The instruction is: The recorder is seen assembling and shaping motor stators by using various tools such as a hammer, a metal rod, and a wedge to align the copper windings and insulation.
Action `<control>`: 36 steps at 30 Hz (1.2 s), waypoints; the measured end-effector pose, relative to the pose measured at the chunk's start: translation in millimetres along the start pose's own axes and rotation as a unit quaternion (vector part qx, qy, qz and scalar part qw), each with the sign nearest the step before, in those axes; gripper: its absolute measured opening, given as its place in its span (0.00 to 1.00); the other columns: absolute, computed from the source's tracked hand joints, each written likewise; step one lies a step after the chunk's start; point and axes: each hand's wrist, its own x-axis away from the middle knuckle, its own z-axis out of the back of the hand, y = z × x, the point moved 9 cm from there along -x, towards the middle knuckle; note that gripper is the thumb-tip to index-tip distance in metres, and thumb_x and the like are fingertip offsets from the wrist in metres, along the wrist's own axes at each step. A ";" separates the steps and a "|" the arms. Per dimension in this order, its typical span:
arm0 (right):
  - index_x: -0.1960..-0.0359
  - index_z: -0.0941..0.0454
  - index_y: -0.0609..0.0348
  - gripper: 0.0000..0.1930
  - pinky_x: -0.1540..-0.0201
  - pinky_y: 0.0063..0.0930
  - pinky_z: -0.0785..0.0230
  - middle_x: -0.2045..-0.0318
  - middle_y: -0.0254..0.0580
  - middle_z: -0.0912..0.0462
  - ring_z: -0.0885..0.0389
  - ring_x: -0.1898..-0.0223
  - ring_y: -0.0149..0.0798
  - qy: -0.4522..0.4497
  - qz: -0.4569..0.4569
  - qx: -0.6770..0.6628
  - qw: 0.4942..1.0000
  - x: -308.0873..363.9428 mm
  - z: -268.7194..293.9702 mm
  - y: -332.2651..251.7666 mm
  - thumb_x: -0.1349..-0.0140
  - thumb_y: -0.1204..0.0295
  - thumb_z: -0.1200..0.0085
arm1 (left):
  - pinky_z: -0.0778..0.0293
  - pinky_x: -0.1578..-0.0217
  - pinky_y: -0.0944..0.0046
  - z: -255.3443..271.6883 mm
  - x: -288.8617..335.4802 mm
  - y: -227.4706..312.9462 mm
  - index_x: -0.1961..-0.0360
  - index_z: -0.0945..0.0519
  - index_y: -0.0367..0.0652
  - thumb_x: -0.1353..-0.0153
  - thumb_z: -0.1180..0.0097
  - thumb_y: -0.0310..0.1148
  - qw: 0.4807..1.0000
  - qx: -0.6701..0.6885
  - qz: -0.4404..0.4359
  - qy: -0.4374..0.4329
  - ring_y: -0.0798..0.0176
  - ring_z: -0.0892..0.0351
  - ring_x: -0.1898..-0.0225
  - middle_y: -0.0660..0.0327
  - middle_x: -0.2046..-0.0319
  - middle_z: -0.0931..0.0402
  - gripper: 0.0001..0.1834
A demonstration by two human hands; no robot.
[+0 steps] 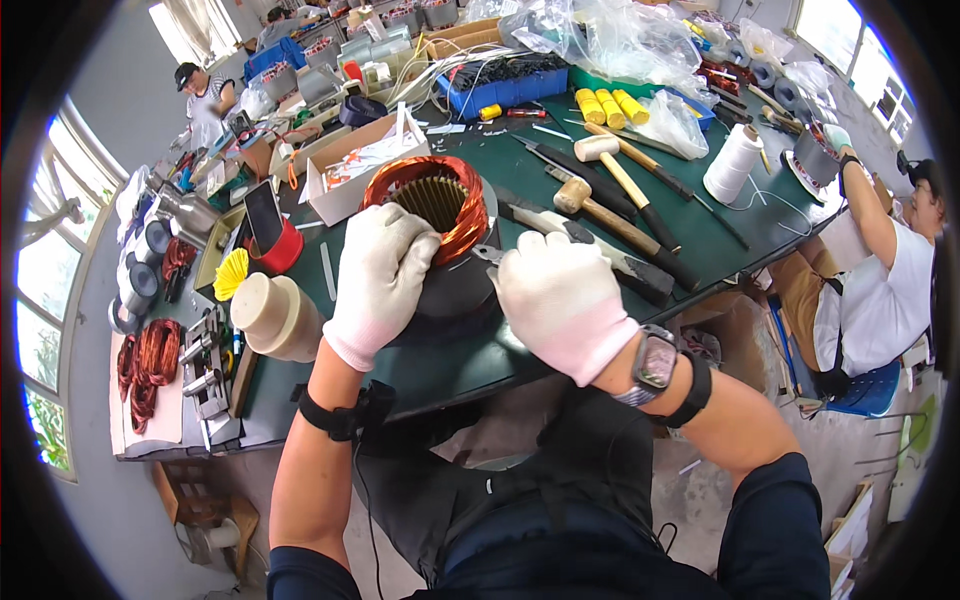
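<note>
A motor stator with a ring of copper windings (465,222) stands at the table's near edge on a round black base (455,300). My left hand (385,270), in a white glove, is closed on the near left rim of the windings. Its fingertips are bent inward, and anything small between them is hidden. My right hand (560,295), also gloved, is closed around pliers (488,255). Only their metal jaws show, beside the right near side of the windings; the handles are inside my fist.
Mallets (630,180) and dark rods lie to the right, near a white thread spool (733,163). Left are a cream stepped cylinder (275,318), a red tape roll (282,250) and a paper-filled box (365,165). A blue bin (505,95) stands behind. A co-worker (880,240) sits right.
</note>
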 end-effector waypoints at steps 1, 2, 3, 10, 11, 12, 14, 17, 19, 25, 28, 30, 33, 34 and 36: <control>0.75 0.19 0.53 0.06 0.69 0.37 0.24 0.73 0.39 0.22 0.17 0.68 0.41 -0.004 -0.006 0.005 1.000 -2.6 -1.6 -5.0 0.42 0.68 0.40 | 0.29 0.52 0.50 -1.6 -0.7 -0.3 0.66 0.16 0.37 0.35 0.39 0.28 1.000 0.003 0.004 0.001 0.45 0.22 0.60 0.53 0.68 0.22 0.05; 0.74 0.17 0.54 0.06 0.71 0.37 0.24 0.73 0.39 0.20 0.15 0.69 0.41 -0.014 -0.007 0.011 1.000 -6.5 1.2 -9.4 0.43 0.69 0.40 | 0.29 0.53 0.50 -1.6 -1.3 -0.1 0.67 0.16 0.38 0.35 0.39 0.28 1.000 -0.001 0.007 0.007 0.45 0.23 0.61 0.53 0.68 0.22 0.05; 0.73 0.15 0.56 0.06 0.72 0.38 0.23 0.74 0.40 0.18 0.14 0.71 0.41 -0.025 -0.004 0.014 1.000 -12.1 5.4 -14.0 0.43 0.69 0.41 | 0.29 0.54 0.50 -1.6 -0.4 -2.4 0.68 0.17 0.38 0.36 0.39 0.29 1.000 -0.008 0.015 0.014 0.45 0.23 0.62 0.53 0.69 0.23 0.06; 0.68 0.09 0.55 0.07 0.62 0.41 0.16 0.71 0.47 0.10 0.07 0.66 0.47 -0.201 0.067 -0.017 0.977 -75.2 24.9 0.5 0.42 0.72 0.40 | 0.28 0.61 0.50 1.3 -6.7 -10.8 0.70 0.17 0.34 0.35 0.40 0.28 0.996 0.053 0.063 0.043 0.45 0.22 0.66 0.50 0.72 0.24 0.08; 0.68 0.09 0.56 0.07 0.62 0.40 0.16 0.70 0.48 0.10 0.07 0.66 0.47 -0.180 0.073 -0.028 0.981 -73.0 21.0 4.0 0.42 0.71 0.40 | 0.28 0.61 0.50 0.8 -6.0 -14.4 0.69 0.16 0.34 0.35 0.41 0.28 0.995 0.065 0.067 0.029 0.45 0.22 0.66 0.49 0.72 0.23 0.08; 0.68 0.09 0.57 0.08 0.61 0.40 0.16 0.70 0.49 0.09 0.07 0.65 0.47 -0.160 0.081 -0.039 0.983 -68.4 14.7 5.9 0.42 0.70 0.40 | 0.27 0.61 0.49 -1.4 -5.9 -14.8 0.67 0.15 0.34 0.33 0.42 0.28 0.996 0.066 0.054 0.003 0.44 0.21 0.65 0.48 0.71 0.22 0.08; 0.71 0.10 0.57 0.10 0.60 0.40 0.16 0.70 0.50 0.10 0.08 0.66 0.49 -0.115 0.056 -0.062 0.990 -48.7 7.1 11.3 0.39 0.69 0.43 | 0.27 0.60 0.49 2.9 -3.3 -9.7 0.66 0.15 0.34 0.32 0.42 0.28 0.998 0.060 0.029 0.002 0.44 0.21 0.64 0.48 0.70 0.21 0.08; 0.72 0.14 0.59 0.15 0.63 0.41 0.20 0.72 0.49 0.14 0.11 0.67 0.49 -0.120 -0.018 -0.080 0.989 -16.1 9.3 15.5 0.34 0.60 0.37 | 0.26 0.58 0.49 0.4 -3.8 -0.6 0.62 0.15 0.35 0.31 0.43 0.28 0.999 0.033 -0.011 -0.011 0.43 0.20 0.62 0.48 0.67 0.21 0.08; 0.73 0.14 0.59 0.14 0.64 0.40 0.20 0.72 0.47 0.15 0.12 0.67 0.48 -0.076 -0.026 -0.047 0.996 -7.3 8.6 5.9 0.35 0.61 0.37 | 0.27 0.50 0.54 -6.8 -3.7 -4.2 0.59 0.18 0.35 0.26 0.46 0.32 0.998 -0.010 0.020 -0.057 0.47 0.21 0.56 0.51 0.62 0.22 0.10; 0.72 0.15 0.54 0.06 0.69 0.40 0.20 0.73 0.43 0.16 0.12 0.69 0.42 -0.035 -0.009 -0.013 0.999 -7.5 2.7 -16.3 0.40 0.70 0.42 | 0.27 0.52 0.51 -6.8 -4.6 -5.8 0.59 0.17 0.35 0.28 0.43 0.30 0.999 -0.004 0.004 -0.043 0.44 0.22 0.57 0.50 0.63 0.22 0.09; 0.71 0.14 0.55 0.05 0.72 0.39 0.21 0.74 0.41 0.17 0.12 0.70 0.42 -0.028 -0.018 0.017 0.999 -10.5 0.2 -26.2 0.42 0.70 0.41 | 0.27 0.55 0.49 -6.0 -5.8 -1.9 0.63 0.16 0.34 0.31 0.42 0.30 1.000 -0.013 -0.010 -0.014 0.42 0.22 0.60 0.49 0.67 0.22 0.09; 0.71 0.13 0.55 0.05 0.69 0.40 0.18 0.74 0.44 0.15 0.11 0.70 0.44 -0.059 -0.029 0.045 0.997 -21.4 8.3 -29.9 0.42 0.71 0.41 | 0.29 0.58 0.48 -9.3 -6.3 -2.1 0.67 0.17 0.36 0.33 0.40 0.32 1.000 -0.008 0.000 0.015 0.43 0.23 0.62 0.50 0.69 0.23 0.09; 0.72 0.12 0.56 0.06 0.65 0.40 0.17 0.72 0.47 0.12 0.09 0.68 0.46 -0.059 0.034 0.007 0.998 -53.0 25.1 -30.2 0.43 0.71 0.40 | 0.31 0.62 0.46 -3.4 -11.1 -1.4 0.73 0.19 0.38 0.34 0.40 0.34 0.996 -0.023 -0.008 0.082 0.43 0.23 0.65 0.50 0.72 0.24 0.12; 0.70 0.10 0.58 0.06 0.62 0.40 0.16 0.68 0.49 0.09 0.08 0.65 0.46 -0.051 0.098 0.023 0.994 -63.3 28.8 -31.3 0.43 0.71 0.39 | 0.31 0.62 0.46 -5.2 -15.4 -6.5 0.74 0.19 0.37 0.34 0.41 0.33 0.997 -0.007 0.006 0.077 0.43 0.23 0.65 0.50 0.73 0.24 0.13; 0.67 0.09 0.60 0.07 0.60 0.41 0.16 0.67 0.51 0.09 0.08 0.63 0.48 -0.155 0.077 0.003 0.985 -83.8 19.0 -20.5 0.42 0.72 0.38 | 0.30 0.63 0.46 -1.4 -16.0 -14.4 0.74 0.20 0.35 0.34 0.42 0.32 0.997 0.012 0.030 0.077 0.41 0.23 0.67 0.48 0.74 0.25 0.13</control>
